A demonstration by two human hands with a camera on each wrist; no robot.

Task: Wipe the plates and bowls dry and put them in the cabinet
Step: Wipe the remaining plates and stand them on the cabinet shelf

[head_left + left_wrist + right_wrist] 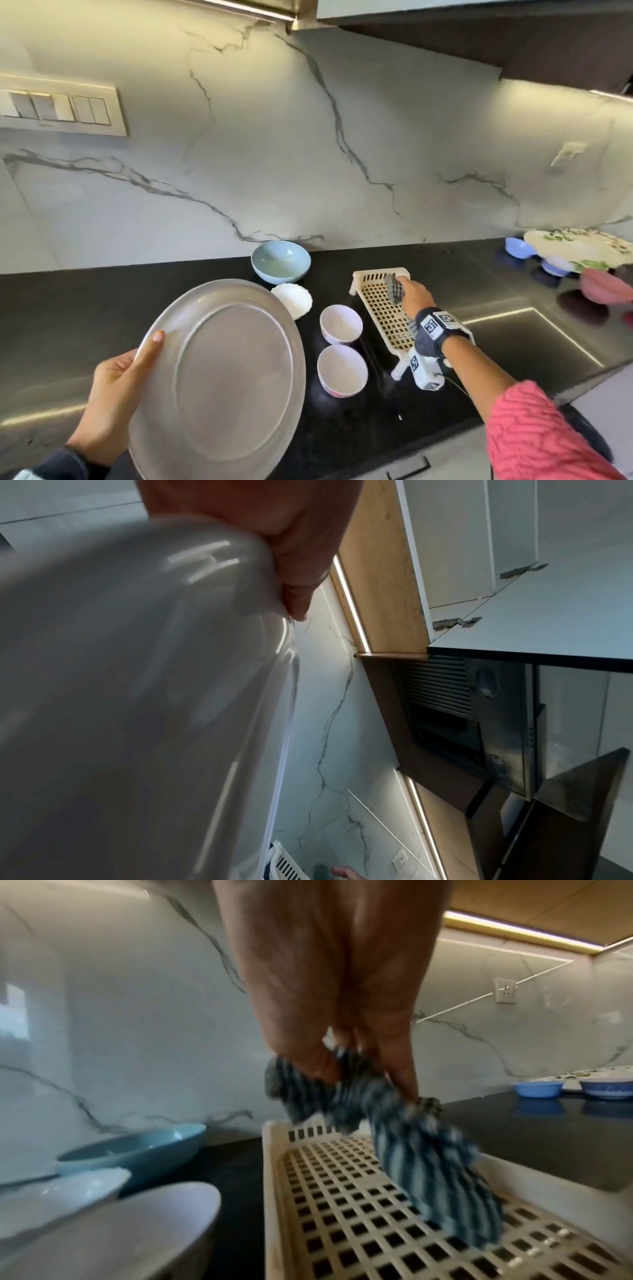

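The left hand holds the big steel plate by its rim, tilted up. The right hand pinches a striped cloth that hangs down over the cream basket. Two white bowls sit between the hands.

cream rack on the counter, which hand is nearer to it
Right. The right hand is over the cream rack, gripping a checked cloth. The left hand holds the steel plate far left.
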